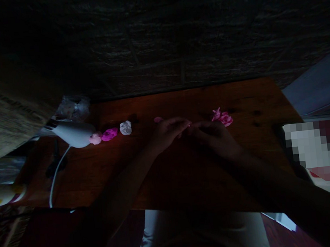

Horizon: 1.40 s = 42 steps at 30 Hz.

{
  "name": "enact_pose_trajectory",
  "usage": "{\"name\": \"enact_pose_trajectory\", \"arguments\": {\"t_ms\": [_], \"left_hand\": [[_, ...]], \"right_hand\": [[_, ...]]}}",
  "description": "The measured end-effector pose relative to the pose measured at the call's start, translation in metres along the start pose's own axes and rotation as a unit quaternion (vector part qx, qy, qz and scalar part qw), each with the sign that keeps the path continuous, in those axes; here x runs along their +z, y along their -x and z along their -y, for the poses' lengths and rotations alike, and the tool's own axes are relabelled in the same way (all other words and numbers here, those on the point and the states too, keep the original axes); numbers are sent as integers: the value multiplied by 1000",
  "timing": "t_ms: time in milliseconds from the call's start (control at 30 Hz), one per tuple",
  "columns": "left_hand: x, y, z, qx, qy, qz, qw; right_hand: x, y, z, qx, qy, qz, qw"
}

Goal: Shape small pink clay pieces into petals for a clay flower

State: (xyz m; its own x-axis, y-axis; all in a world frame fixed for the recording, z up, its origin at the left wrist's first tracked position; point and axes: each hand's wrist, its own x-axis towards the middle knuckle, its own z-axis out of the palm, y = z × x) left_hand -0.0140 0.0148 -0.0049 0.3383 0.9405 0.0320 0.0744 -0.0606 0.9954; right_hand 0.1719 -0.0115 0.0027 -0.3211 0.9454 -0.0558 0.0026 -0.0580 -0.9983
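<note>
My left hand (170, 132) and my right hand (216, 137) meet fingertip to fingertip above the middle of a wooden table. A small pink piece (189, 125) shows between their pinched fingers; the dim light hides its shape. Just behind my left hand lies a pink lump (158, 119), partly covered by it. Past my right hand sit pink petal-like pieces (222, 118), resembling small flowers. Left of my hands, a white crumpled lump (125, 127), a magenta lump (109, 134) and a pale pink lump (95, 138) stand in a row.
A white rounded device (76, 133) with a white cable (58, 170) lies on the wooden table (165, 186) at the left. Behind it is a clear plastic bag (73, 108). A cardboard box (6, 101) juts in at the left. A dark tiled wall (156, 42) borders the back.
</note>
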Motion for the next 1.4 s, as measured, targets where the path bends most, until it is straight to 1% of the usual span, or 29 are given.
{"name": "enact_pose_trajectory", "arguments": {"t_ms": [167,300,567,700,867,933,1033,1233,1400], "left_hand": [[-2,-1,2,-8,15,22,1000],[-2,-1,1,-4,29,32,999],[-1,1,0,-1,73,70,995],[2,1,1,-15,86,56,995],[4,1,-1,-32,70,31,997],[4,0,0,-39,66,30,997],[2,-1,2,-33,61,25,997],[0,-1,2,-25,28,17,999],[1,1,-2,-9,23,32,999]], "right_hand": [[0,0,0,1,-18,4,1000],[0,0,2,3,-9,11,1000],[2,1,1,1,-22,56,998],[1,1,-1,-11,-7,52,999],[-1,0,-1,-32,4,23,999],[-2,-1,-1,-29,7,7,1000],[-2,-1,-2,-18,15,-10,1000],[-1,-1,0,-1,4,-4,1000],[0,-1,2,-4,15,4,1000]]}}
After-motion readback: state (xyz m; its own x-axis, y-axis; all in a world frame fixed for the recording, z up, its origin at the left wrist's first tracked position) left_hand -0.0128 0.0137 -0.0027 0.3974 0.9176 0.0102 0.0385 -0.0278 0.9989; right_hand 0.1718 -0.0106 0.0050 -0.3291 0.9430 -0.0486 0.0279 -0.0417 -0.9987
